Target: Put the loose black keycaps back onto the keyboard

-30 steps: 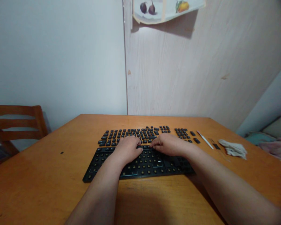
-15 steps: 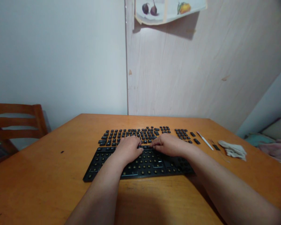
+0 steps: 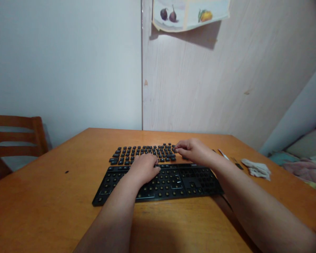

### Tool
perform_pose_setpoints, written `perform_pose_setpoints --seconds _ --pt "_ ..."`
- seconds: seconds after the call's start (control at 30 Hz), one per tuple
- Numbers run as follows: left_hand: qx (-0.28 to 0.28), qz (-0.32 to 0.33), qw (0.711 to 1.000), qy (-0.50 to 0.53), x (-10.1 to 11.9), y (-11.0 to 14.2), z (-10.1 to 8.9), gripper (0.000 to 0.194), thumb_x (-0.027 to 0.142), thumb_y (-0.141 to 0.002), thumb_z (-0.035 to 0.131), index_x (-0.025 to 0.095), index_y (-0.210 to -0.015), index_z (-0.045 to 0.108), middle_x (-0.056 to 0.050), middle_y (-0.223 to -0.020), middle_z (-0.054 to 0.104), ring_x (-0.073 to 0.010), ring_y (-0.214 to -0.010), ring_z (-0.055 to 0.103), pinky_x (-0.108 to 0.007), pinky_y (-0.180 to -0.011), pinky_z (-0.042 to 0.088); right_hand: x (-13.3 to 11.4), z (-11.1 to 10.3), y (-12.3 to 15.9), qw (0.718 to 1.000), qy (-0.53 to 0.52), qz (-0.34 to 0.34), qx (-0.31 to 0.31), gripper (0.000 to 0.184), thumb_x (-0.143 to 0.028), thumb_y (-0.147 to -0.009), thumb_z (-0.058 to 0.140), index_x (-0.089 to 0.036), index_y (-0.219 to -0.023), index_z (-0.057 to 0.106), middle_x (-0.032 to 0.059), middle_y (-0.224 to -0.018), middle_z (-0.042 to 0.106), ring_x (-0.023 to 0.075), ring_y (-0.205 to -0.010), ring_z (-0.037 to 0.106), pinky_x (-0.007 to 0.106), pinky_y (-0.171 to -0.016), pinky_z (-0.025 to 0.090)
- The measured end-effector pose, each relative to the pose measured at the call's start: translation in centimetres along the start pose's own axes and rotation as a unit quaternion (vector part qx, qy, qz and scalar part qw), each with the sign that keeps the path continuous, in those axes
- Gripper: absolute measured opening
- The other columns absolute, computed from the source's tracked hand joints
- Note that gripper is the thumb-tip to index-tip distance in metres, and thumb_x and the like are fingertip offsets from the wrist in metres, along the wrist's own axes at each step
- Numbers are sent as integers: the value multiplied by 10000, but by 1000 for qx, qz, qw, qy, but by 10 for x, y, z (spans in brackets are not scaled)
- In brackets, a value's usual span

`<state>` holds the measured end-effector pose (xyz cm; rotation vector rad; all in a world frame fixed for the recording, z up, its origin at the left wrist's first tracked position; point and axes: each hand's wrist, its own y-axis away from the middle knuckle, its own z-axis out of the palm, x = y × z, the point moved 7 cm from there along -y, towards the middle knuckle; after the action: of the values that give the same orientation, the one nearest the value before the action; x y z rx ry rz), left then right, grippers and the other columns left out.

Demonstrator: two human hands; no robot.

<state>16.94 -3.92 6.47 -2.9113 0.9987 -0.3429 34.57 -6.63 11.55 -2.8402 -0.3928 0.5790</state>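
Observation:
A black keyboard (image 3: 166, 182) with most of its keycaps off lies on the wooden table, small pale stems showing across its rows. A few caps sit along its top row. Behind it, loose black keycaps (image 3: 133, 153) are laid out in rows. My left hand (image 3: 144, 169) rests on the keyboard's upper middle, thumb apart from the fingers, whose tips are partly hidden. Beyond the keyboard's back edge, my right hand (image 3: 193, 149) has thumb and fingers pinched at a dark keycap at the right end of the loose rows. This hand hides the keycaps farther right.
Right of the keycaps lie a white pen-like tool (image 3: 223, 154), a small dark piece (image 3: 238, 166) and a crumpled pale cloth (image 3: 256, 169). One small dark bit (image 3: 66, 172) lies at the left. A wooden chair (image 3: 15, 135) stands beyond the table's left edge.
My right hand has moved from the keyboard's top row back and up to the loose keycaps. My left hand stays in place. The view has shifted slightly.

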Motion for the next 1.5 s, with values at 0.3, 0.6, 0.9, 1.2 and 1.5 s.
perform_pose_setpoints --seconds 0.3,0.6,0.9,1.2,1.5 --pt "1 -3 1000 5 -2 0 2 220 393 -825 562 238 -898 700 -69 -1019 714 -293 -1021 630 -447 -888 450 18 3 -41 995 75 58 -37 198 -284 -870 608 -202 -958 765 59 -848 751 148 -667 612 272 -597 396" --pt "7 -2 1000 13 -1 2 1 190 371 -825 576 242 -886 701 -63 -1011 714 -287 -1001 632 -443 -883 445 68 46 -90 982 125 115 -85 217 -270 -836 664 -208 -1003 787 88 -973 767 210 -862 683 277 -713 473" --pt "2 -6 1000 12 0 2 1 199 368 -832 565 235 -881 704 -75 -1011 709 -286 -992 629 -451 -883 438 72 64 -128 976 148 116 -109 242 -297 -813 704 -242 -1032 793 78 -1058 767 227 -985 678 260 -775 473" --pt "3 -12 1000 13 0 2 0 207 379 -835 579 229 -894 710 -89 -1016 705 -284 -989 624 -439 -881 434 70 77 -140 971 161 101 -144 255 -285 -783 725 -236 -1022 796 77 -1046 769 223 -975 681 256 -770 470" --pt "9 -10 1000 13 0 2 2 193 366 -829 584 227 -872 711 -85 -995 708 -282 -977 625 -446 -898 437 70 84 -144 968 164 95 -162 239 -279 -770 724 -233 -989 807 79 -992 776 213 -917 684 257 -767 479"
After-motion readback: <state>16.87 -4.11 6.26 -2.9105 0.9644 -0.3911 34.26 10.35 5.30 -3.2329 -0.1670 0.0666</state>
